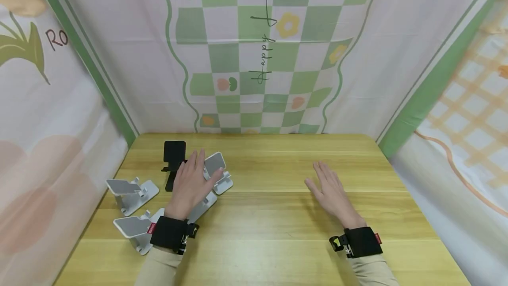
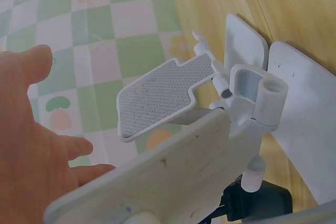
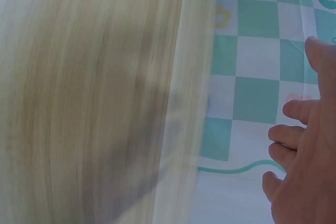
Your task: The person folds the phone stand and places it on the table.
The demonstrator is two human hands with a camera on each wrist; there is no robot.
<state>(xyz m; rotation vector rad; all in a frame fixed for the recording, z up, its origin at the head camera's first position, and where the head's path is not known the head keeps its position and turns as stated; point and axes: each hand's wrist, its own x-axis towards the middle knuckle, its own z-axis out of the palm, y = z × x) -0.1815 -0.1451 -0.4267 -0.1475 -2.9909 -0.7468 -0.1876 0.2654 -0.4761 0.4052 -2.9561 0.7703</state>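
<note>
My left hand hovers palm down with fingers stretched out over a group of folding phone stands. Beyond its fingers stands a black phone stand. A white phone stand with a grey pad lies by the thumb, and another white phone stand is partly hidden beneath the hand. In the left wrist view, a grey-padded plate and a white plate rise beside the hand. My right hand hangs above the bare wood on the right, fingers extended, holding nothing.
Two more white phone stands sit at the table's left, one farther back and one nearer. A wooden table spreads under both hands. Patterned cloth hangs behind and along both sides.
</note>
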